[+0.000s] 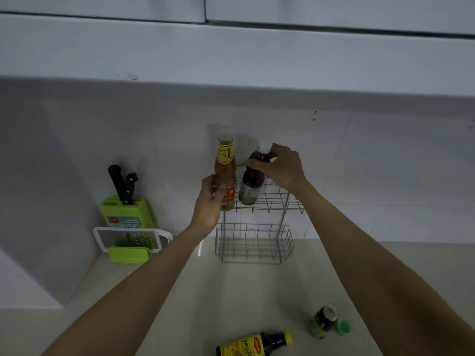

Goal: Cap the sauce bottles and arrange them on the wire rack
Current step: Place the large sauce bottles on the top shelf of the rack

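Left hand (209, 201) clamps the tall glass bottle of tan sauce (226, 176) at the upper tier of the grey two-tier wire rack (254, 242); right hand (280, 165) pinches the dark, white-capped bottle (253, 179) beside it. A yellow-capped dark bottle (253, 344) lies on the smooth countertop (231, 291) near an uncapped green jar (322, 321).

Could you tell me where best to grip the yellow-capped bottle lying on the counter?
Grip the yellow-capped bottle around its labelled body, coming down from above. It lies on its side, cap pointing right, so the wide body is exposed while the neck is narrow and tapered.
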`<state>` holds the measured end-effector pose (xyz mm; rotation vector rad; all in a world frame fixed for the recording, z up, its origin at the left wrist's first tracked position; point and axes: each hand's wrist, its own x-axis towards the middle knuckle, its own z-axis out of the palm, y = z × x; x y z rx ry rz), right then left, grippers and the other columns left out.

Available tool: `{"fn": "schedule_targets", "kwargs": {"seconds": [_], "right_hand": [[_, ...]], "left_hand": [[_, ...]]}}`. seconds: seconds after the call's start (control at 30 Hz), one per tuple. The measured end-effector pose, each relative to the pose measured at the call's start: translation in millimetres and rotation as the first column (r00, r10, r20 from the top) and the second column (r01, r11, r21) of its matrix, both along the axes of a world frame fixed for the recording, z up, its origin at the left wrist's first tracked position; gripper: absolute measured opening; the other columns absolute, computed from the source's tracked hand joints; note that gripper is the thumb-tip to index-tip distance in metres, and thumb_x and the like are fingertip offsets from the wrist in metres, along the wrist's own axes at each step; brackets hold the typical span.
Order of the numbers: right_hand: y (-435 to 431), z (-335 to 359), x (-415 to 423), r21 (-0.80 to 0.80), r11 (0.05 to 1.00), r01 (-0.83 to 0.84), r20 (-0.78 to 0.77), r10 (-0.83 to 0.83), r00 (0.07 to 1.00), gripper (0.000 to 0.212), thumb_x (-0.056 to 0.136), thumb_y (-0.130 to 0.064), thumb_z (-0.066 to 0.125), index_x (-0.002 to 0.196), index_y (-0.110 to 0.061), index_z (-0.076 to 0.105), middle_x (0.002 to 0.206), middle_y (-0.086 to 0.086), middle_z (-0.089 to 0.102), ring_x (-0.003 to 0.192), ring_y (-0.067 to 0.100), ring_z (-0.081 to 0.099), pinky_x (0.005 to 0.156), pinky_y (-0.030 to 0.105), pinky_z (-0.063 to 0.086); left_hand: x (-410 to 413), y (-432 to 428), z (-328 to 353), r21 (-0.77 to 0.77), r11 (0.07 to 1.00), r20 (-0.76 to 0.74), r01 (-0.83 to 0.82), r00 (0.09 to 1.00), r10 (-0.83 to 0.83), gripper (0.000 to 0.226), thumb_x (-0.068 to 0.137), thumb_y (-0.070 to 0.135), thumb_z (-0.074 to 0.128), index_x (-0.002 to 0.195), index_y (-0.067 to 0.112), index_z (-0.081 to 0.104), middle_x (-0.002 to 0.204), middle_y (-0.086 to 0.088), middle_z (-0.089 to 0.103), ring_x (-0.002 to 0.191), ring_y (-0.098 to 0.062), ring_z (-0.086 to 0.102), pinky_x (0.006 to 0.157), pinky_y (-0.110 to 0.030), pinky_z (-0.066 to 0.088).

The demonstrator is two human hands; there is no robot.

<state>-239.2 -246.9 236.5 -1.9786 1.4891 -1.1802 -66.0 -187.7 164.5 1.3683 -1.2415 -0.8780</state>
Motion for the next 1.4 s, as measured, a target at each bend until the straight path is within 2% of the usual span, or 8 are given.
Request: {"fn": "schedule_targets", "kwargs": {"seconds": [0.17,0.33,0.47,0.73,0.97,1.17,1.3,1.4], "right_hand": [[-8.7,-16.8,16.6,0.053,0.998,-0.019,-0.020,0.020,1.000,0.048,0.071,-0.054,0.076,0.103,-0.019,0.069,0.094,-0.002,0.072,0.084,0.012,0.064,0.077,0.027,0.054],[-10.4,-28.5,17.3,0.132,0.985,-0.113,0.023,0.111,0.994,0.058,0.072,-0.050,0.077,0.118,-0.019,0.058,0.113,-0.002,0.064,0.099,0.011,0.056,0.081,0.023,0.042],[-11.4,-49.7,10.0,0.121,0.987,-0.108,-0.015,0.111,0.994,0.073,0.065,-0.042,0.085,0.127,-0.020,0.053,0.118,0.005,0.060,0.107,0.017,0.056,0.090,0.034,0.049],[-12.4,-53.2,1.3,0.246,0.949,-0.197,0.080,0.182,0.980,0.061,0.076,-0.032,0.079,0.129,-0.017,0.052,0.124,0.002,0.063,0.114,0.018,0.059,0.101,0.037,0.047],[-14.7,-60.9,15.5,0.160,0.982,-0.103,-0.052,0.112,0.992,0.077,0.060,-0.038,0.088,0.121,-0.012,0.049,0.116,0.008,0.061,0.102,0.022,0.059,0.083,0.037,0.052],[-19.1,-54.0,-0.4,0.318,0.916,-0.245,0.069,0.235,0.969,0.067,0.071,-0.016,0.082,0.130,-0.017,0.051,0.125,0.001,0.061,0.112,0.019,0.058,0.100,0.047,0.048],[-16.7,-55.2,-6.7,0.378,0.852,-0.361,0.205,0.303,0.931,0.063,0.080,0.001,0.071,0.135,-0.012,0.043,0.132,0.008,0.054,0.120,0.024,0.055,0.094,0.040,0.053],[-14.1,-57.3,-5.0,0.436,0.811,-0.391,0.297,0.281,0.913,0.068,0.078,-0.007,0.076,0.134,-0.019,0.038,0.133,0.006,0.052,0.119,0.021,0.056,0.091,0.037,0.054]], "left_hand": [[0.9,-9.2,-4.5,-0.004,0.999,0.105,-0.043,0.994,0.043,0.041,0.101,0.030,0.042,0.138,0.017,0.030,0.131,-0.011,0.059,0.097,-0.021,0.059,0.080,-0.029,0.046],[8.0,-13.9,-8.8,-0.002,0.998,0.193,-0.059,0.979,0.059,0.041,0.099,0.037,0.045,0.134,0.019,0.035,0.130,-0.011,0.062,0.106,-0.029,0.064,0.090,-0.038,0.051],[11.0,-12.8,-12.2,0.021,0.996,0.232,-0.082,0.970,0.074,0.040,0.097,0.041,0.047,0.130,0.018,0.043,0.128,-0.008,0.063,0.110,-0.028,0.063,0.092,-0.037,0.049],[13.1,-15.3,-15.1,0.022,0.996,0.275,-0.083,0.959,0.074,0.040,0.098,0.043,0.045,0.128,0.017,0.044,0.126,-0.006,0.063,0.109,-0.027,0.062,0.086,-0.032,0.044],[12.9,-15.6,-14.3,0.030,0.997,0.292,-0.065,0.955,0.054,0.040,0.098,0.041,0.044,0.130,0.016,0.042,0.129,-0.007,0.061,0.112,-0.028,0.061,0.086,-0.030,0.042],[15.5,-16.1,-13.5,0.003,0.999,0.364,-0.051,0.930,0.046,0.043,0.099,0.041,0.042,0.136,0.018,0.039,0.134,-0.006,0.060,0.115,-0.027,0.061,0.090,-0.032,0.043],[13.8,-16.6,-14.6,-0.003,0.999,0.380,-0.053,0.924,0.050,0.043,0.099,0.042,0.040,0.136,0.019,0.039,0.134,-0.005,0.060,0.115,-0.027,0.061,0.090,-0.032,0.042],[15.7,-16.4,-14.9,0.001,0.999,0.370,-0.046,0.928,0.042,0.043,0.099,0.042,0.041,0.136,0.019,0.040,0.134,-0.005,0.060,0.116,-0.027,0.060,0.091,-0.032,0.042]]}}
